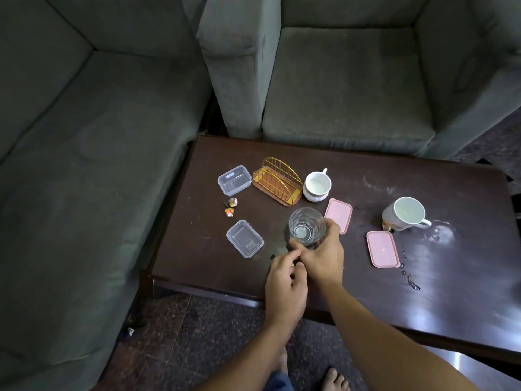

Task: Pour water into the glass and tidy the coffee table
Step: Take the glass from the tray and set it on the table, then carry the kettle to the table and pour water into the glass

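At frame centre, the right hand (321, 258) is gripping the glass (307, 225), keeping it upright over the coffee table (197, 249). The left hand (286, 283) is sitting just lower left, fingers curled; whether it is holding anything cannot be determined.

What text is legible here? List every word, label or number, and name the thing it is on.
No text can be read.
Far clear container: pale label, too small to read.
Near clear container: embossed marks, blurred.
Candy wrappers: print too small.
Glass: no print.
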Tool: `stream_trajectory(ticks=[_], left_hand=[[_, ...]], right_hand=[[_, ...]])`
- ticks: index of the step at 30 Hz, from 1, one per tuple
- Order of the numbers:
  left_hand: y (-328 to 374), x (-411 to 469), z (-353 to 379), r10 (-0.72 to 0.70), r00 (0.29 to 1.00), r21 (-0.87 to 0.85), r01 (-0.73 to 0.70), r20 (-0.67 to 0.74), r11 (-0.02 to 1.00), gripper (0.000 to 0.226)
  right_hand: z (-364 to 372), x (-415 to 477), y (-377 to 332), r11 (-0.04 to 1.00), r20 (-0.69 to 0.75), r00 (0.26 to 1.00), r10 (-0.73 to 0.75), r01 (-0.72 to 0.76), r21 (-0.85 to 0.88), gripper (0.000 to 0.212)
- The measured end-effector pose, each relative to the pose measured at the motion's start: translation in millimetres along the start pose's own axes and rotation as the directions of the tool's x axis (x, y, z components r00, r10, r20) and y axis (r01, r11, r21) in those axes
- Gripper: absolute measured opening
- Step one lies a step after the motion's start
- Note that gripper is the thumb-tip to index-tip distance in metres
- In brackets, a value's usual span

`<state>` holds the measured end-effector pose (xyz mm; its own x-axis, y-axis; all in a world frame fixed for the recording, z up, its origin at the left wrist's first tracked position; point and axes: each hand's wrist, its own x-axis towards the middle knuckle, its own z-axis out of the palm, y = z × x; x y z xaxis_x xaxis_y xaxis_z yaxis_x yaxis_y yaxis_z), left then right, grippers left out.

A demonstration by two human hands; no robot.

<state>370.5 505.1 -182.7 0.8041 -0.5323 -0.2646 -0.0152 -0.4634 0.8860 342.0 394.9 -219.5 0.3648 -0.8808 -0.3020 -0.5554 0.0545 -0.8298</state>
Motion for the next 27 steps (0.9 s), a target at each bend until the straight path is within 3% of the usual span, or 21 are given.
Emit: stream_trajectory(ticks=[13,18,21,25,27], left_hand=[[11.6,2.7,-3.6,-0.004,1.0,0.037,0.004,0.019,0.999,0.024],[33.3,1.2,-5.6,0.03,0.999,0.098,-0.031,0.012,0.995,0.022],[65.5,2.0,-7.7,0.046,0.997,0.11,-0.052,0.058,0.993,0.023],[120.8,5.7,-9.2,0.099,0.99,0.137,-0.113,0.104,0.984,0.02],[153.1,5.6,-10.6,0.146,0.983,0.151,-0.162,0.112,0.975,0.019]], right_hand=[[-10.8,-3.6,-10.1,0.996,0.051,0.999,0.006,-0.01,0.083,0.091],[-36.3,-20.4,-14.8,1.0,0.057,0.998,0.003,-0.003,0.01,0.099],[-62.2,-30.1,-38.5,0.997,0.001,0.999,-0.04,0.04,-0.064,0.078],[-101.6,-34.0,-90.9,0.984,-0.071,0.99,-0.124,0.113,-0.135,0.026],[-120.8,-34.9,-119.0,0.979,-0.118,0.979,-0.169,0.153,-0.134,0.015]])
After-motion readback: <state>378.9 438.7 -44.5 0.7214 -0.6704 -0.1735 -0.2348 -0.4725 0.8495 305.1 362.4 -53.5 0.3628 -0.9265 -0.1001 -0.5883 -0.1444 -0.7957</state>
